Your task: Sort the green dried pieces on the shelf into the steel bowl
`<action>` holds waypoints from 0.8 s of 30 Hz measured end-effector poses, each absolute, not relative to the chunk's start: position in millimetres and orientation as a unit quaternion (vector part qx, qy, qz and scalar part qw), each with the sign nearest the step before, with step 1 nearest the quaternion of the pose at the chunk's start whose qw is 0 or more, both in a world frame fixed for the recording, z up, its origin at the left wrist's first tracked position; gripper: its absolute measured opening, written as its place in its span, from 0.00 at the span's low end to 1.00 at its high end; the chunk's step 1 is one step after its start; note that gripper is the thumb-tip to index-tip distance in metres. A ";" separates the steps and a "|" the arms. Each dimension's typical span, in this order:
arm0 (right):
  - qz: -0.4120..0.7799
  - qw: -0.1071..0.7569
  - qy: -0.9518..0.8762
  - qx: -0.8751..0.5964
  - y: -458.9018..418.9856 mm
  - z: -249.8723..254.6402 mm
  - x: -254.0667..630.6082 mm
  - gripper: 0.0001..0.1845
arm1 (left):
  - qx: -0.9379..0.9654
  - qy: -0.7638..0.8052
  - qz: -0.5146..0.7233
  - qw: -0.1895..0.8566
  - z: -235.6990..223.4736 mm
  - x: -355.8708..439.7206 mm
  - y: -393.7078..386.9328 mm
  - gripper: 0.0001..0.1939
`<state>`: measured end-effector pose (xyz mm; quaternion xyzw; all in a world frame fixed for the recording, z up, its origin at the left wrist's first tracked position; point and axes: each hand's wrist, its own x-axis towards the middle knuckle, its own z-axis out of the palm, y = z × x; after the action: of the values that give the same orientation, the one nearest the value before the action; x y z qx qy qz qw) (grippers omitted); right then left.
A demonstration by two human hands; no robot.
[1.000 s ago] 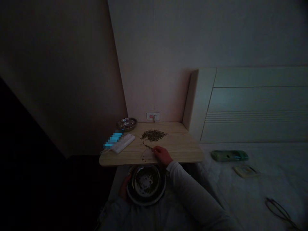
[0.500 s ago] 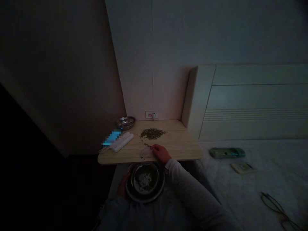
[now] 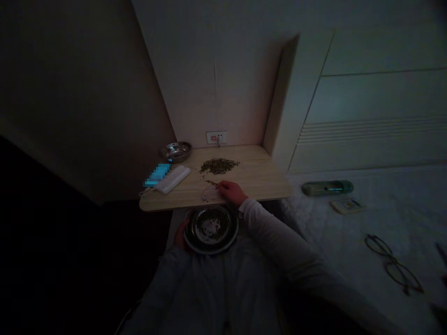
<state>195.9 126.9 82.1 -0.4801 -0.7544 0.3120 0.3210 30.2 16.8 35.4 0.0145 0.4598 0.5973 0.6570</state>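
My left hand (image 3: pixel 180 235) grips the left rim of a round metal bowl (image 3: pixel 228 237), held over my lap just below the table's front edge. Small dark greenish grains (image 3: pixel 219 225) lie scattered over its bottom. Near that edge, my right hand (image 3: pixel 231 191) pinches a thin, see-through rounded piece (image 3: pixel 208 193) that lies against the tabletop; its exact kind is unclear. A few loose grains (image 3: pixel 210 182) lie just beyond the fingers. Farther back a larger pile of the same grains (image 3: pixel 219 165) spreads over the wood.
On the wooden table (image 3: pixel 263 177) are a white power strip (image 3: pixel 173 180), a blurred-out blue screen (image 3: pixel 157 175) and a second metal bowl (image 3: pixel 177 151). A wall socket (image 3: pixel 216 137) is behind. Glasses (image 3: pixel 394 263), a green bottle (image 3: pixel 327 187) and a small packet (image 3: pixel 348 205) lie on the bed.
My view has tilted down, so the table and bowl sit higher in the picture. Both hands keep their holds, with little visible movement relative to the table.
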 end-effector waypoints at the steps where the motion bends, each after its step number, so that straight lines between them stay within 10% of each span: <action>1: 0.311 0.328 -0.755 -0.476 127.6 81.9 196.4 0.13 | 0.010 0.460 0.594 0.660 36.7 31.0 16.4 0.10; 24: 0.356 0.287 -0.742 -0.490 119.3 88.6 198.5 0.13 | -0.139 0.593 0.516 0.602 35.3 27.9 15.4 0.15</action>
<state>198.5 119.3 88.6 -0.4897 -0.7424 0.3558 0.2871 27.9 15.4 35.3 -0.1385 0.5931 0.5163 0.6021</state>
